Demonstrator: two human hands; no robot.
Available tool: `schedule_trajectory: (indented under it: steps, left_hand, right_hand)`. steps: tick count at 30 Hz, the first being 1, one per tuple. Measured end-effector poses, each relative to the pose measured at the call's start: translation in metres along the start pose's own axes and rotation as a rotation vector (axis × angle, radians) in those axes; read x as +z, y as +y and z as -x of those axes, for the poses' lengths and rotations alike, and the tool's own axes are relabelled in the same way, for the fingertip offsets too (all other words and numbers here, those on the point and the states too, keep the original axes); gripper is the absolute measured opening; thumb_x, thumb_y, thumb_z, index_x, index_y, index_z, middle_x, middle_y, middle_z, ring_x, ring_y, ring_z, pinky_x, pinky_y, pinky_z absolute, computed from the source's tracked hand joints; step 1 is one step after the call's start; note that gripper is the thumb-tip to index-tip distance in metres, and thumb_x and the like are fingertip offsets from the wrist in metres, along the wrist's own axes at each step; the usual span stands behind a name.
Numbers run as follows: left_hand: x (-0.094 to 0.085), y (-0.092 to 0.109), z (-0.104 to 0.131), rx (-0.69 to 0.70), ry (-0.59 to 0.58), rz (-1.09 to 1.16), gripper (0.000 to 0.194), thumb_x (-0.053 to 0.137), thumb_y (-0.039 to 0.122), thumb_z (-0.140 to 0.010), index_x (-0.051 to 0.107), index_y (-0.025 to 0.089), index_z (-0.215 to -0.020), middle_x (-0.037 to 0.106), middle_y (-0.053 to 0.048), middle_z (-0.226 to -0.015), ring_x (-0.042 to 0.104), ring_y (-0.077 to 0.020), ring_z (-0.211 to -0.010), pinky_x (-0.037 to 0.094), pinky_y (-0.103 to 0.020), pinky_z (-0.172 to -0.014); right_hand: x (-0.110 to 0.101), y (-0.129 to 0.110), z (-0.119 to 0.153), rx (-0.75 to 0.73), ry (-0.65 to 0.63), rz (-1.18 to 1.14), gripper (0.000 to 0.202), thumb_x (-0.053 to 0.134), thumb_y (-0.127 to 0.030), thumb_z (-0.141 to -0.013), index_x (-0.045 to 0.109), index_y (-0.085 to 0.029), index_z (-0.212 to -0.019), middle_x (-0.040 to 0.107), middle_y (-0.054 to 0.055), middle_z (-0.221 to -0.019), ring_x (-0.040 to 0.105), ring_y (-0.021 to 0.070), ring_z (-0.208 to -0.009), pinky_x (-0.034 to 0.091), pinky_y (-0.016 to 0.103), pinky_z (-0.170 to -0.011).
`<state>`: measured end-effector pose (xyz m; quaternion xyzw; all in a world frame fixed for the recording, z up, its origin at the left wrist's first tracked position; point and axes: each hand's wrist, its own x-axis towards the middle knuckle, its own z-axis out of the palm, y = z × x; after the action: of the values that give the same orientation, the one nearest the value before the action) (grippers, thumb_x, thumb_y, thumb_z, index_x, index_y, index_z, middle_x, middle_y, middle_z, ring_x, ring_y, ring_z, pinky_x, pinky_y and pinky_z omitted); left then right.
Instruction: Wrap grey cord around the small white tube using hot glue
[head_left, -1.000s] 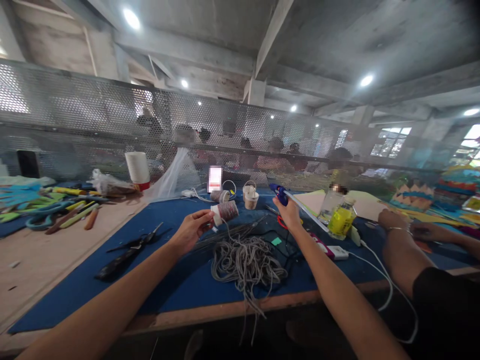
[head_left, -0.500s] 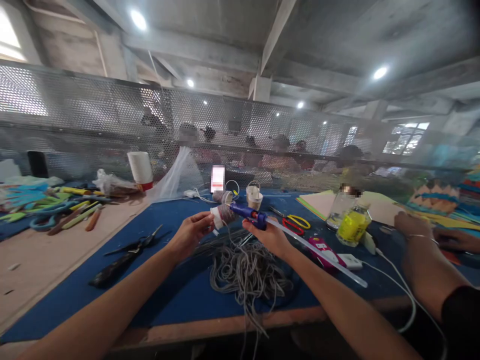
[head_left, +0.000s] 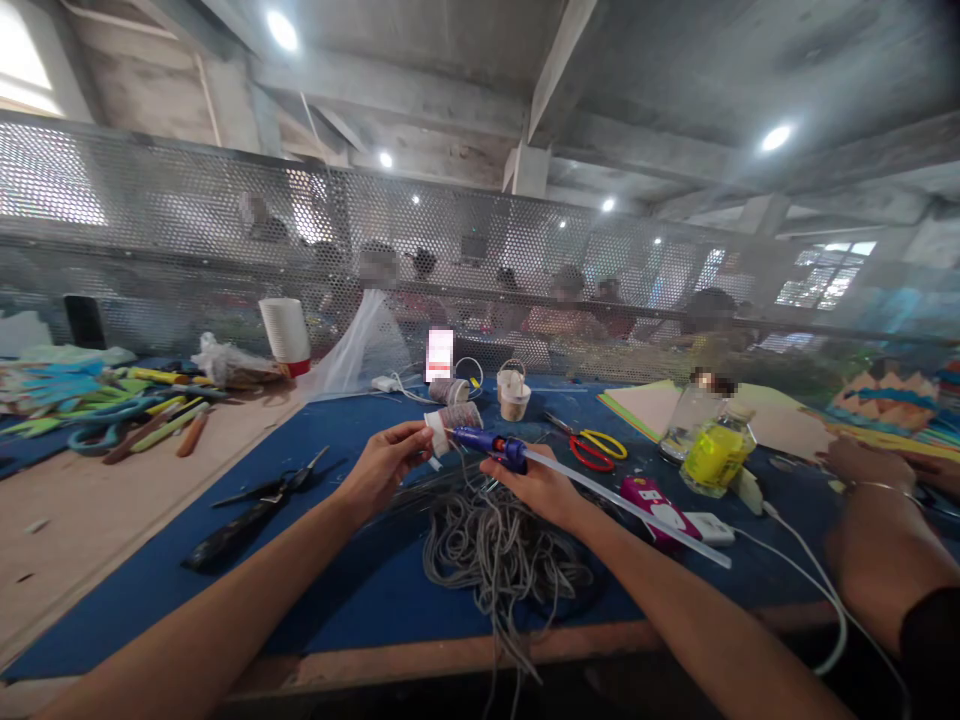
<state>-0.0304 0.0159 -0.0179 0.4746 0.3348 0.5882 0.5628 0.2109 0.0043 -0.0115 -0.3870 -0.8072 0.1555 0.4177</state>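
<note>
In the head view my left hand pinches a small white paper cup partly wound with grey cord. Blue in body, a hot glue gun is gripped by my right hand, its nozzle pointing left at the cup. Whether the nozzle touches the cup I cannot tell. A long translucent glue stick juts from the back of the gun over my right forearm. Below both hands lies a loose heap of grey cord, some strands hanging over the table edge. Another cord-wound cup lies just behind.
Black-handled pliers lie left, red-yellow scissors right. Small buckets, a lit phone and stacked paper cups stand behind. A yellow bottle, a pink power strip and a co-worker's arm are right.
The glue gun has turned, its nozzle now lower and nearer the cup's white part. The co-worker's arm has shifted right. The view has moved slightly.
</note>
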Motion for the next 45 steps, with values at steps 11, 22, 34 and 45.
schedule_trajectory:
  steps: [11, 22, 34, 45]
  left_hand:
    - [0.0040, 0.0024, 0.0027, 0.010, 0.010, -0.013, 0.019, 0.077, 0.028, -0.069, 0.074, 0.015, -0.083, 0.069, -0.005, -0.078, 0.060, -0.0151, -0.073, 0.048, -0.026, -0.071]
    - [0.0045, 0.0030, 0.0031, 0.006, 0.003, -0.036, 0.020, 0.077, 0.030, -0.069, 0.074, 0.015, -0.082, 0.068, -0.005, -0.075, 0.061, -0.0163, -0.074, 0.048, -0.027, -0.071]
    - [0.0044, 0.0028, 0.0023, -0.004, 0.017, -0.025, 0.020, 0.079, 0.029, -0.067, 0.074, 0.015, -0.081, 0.068, -0.004, -0.074, 0.061, -0.0156, -0.074, 0.047, -0.025, -0.070]
    - [0.0044, 0.0020, 0.0023, -0.010, 0.016, -0.018, 0.021, 0.079, 0.029, -0.067, 0.074, 0.016, -0.082, 0.069, -0.004, -0.076, 0.061, -0.0150, -0.075, 0.047, -0.025, -0.072]
  right_hand:
    - [-0.0005, 0.0035, -0.0007, -0.016, 0.000, 0.043, 0.033, 0.058, -0.052, -0.083, 0.064, -0.020, -0.079, 0.062, -0.001, -0.067, 0.053, 0.0136, -0.062, 0.040, 0.023, -0.061]
    - [-0.0012, 0.0022, 0.0001, -0.017, -0.021, 0.042, 0.032, 0.057, -0.052, -0.084, 0.064, -0.021, -0.085, 0.063, -0.001, -0.069, 0.054, 0.0140, -0.066, 0.038, 0.022, -0.062]
    - [-0.0043, 0.0004, -0.0012, -0.039, -0.063, 0.044, 0.035, 0.053, -0.054, -0.085, 0.059, -0.020, -0.078, 0.056, -0.003, -0.065, 0.049, 0.0124, -0.061, 0.035, 0.023, -0.059]
    - [-0.0040, 0.0009, 0.0000, -0.006, -0.052, -0.009, 0.035, 0.056, -0.052, -0.083, 0.058, -0.019, -0.072, 0.052, -0.005, -0.061, 0.045, 0.0106, -0.057, 0.033, 0.022, -0.055]
